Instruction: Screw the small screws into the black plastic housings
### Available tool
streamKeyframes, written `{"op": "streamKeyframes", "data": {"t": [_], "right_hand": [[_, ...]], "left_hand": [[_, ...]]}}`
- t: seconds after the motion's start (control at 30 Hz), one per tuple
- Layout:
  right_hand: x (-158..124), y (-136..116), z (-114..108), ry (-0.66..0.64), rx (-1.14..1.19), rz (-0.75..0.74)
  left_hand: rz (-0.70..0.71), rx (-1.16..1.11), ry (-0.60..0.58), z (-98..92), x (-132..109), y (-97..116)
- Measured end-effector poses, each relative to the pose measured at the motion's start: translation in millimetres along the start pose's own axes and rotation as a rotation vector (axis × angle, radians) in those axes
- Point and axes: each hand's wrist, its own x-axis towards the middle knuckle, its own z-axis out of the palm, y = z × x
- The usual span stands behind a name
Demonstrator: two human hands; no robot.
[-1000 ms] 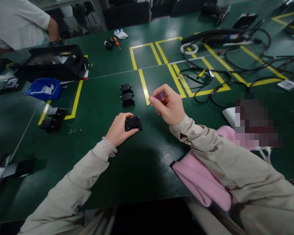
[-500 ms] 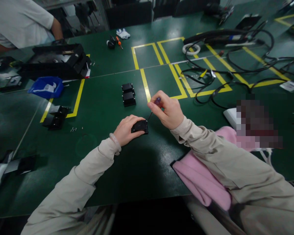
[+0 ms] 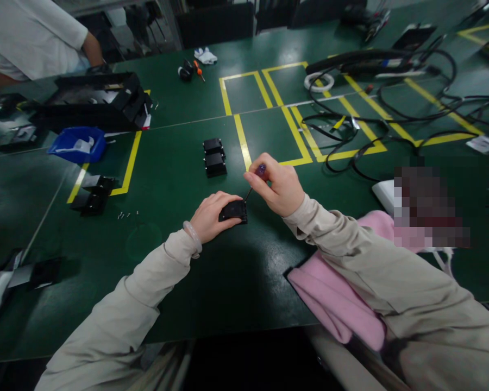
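My left hand [image 3: 212,215] is wrapped round a small black module [image 3: 233,211] that rests on the green table [image 3: 171,174]. My right hand [image 3: 277,185] pinches a purple-handled screwdriver [image 3: 256,179]. Its thin shaft slants down so the tip meets the module's top right corner. Two more black modules [image 3: 214,157] lie just beyond, beside a yellow tape line. Both sleeves are beige, and a pale bangle sits on my left wrist.
Black parts [image 3: 93,194] and loose screws [image 3: 125,215] lie at left, with a blue tray [image 3: 75,144] and black box [image 3: 92,101] behind them. Tangled black cables [image 3: 370,108] cover the right. A pink cloth [image 3: 338,304] is under my right arm. Another person [image 3: 32,35] stands far left.
My left hand has slid the module to the right and closed over it. My right hand has lowered the screwdriver until its tip reached the module.
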Motion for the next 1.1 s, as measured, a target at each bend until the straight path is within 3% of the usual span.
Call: {"op": "streamKeyframes", "data": {"t": [0.5,0.77,0.93,1.1], "right_hand": [[2,-12,-5,-0.164,-0.117,0.093],[5,-13,-3,-0.166,-0.183,0.152],[2,-13,-4,-0.147,-0.155,0.129],[2,-11,-7,-0.125,-0.178,0.105]], "left_hand": [[0.011,-0.002,0.004,-0.3,1,-1],[0.007,-0.020,0.004,-1.1,2,-2],[-0.054,-0.033,-0.004,-4.2,-1,-2],[-0.030,-0.022,0.008,-6.7,-3,-2]]}}
